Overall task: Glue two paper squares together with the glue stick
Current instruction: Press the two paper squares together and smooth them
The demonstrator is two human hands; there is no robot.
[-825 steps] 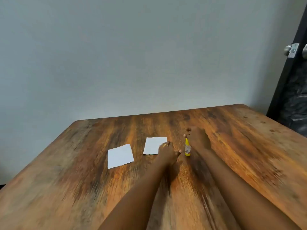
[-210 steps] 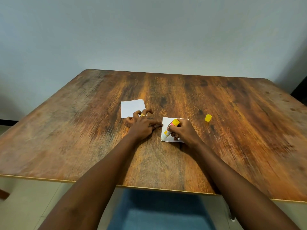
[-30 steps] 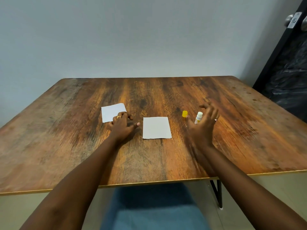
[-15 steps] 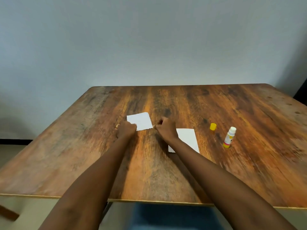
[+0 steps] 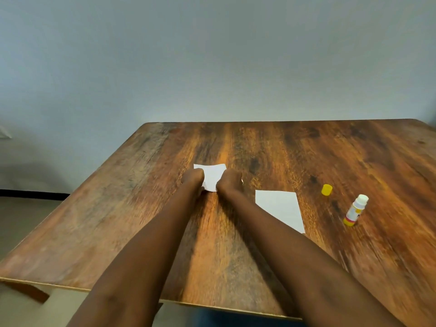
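Left hand (image 5: 192, 179) has closed on the left edge of the far paper square (image 5: 213, 175), fingers curled and tucked out of sight behind the knuckles. Half a second ago it sat lower, at the sheet's near left corner. The white sheet now has a wavy far edge and its near part is pinched between the two hands. Whether it has left the bench (image 5: 306, 149) cannot be told through the motion blur.

Right hand (image 5: 230, 182) grips the right edge of the same sheet, also with curled fingers. Half a second ago it was only just reaching that corner, and a second ago it hung spread-fingered beside the glue stick.

To the right and nearer lies the near paper square (image 5: 279, 208), flat on the wood, its near left part covered by the right forearm. No hand touches it, whereas seven seconds ago the right hand was working the stick across it.

Farther right, the yellow cap (image 5: 326, 189) stands alone on the bench. Just beyond and a little nearer, the glue stick (image 5: 356, 210) stands uncapped, white tip up. Both keep the arrangement they had half a second ago.
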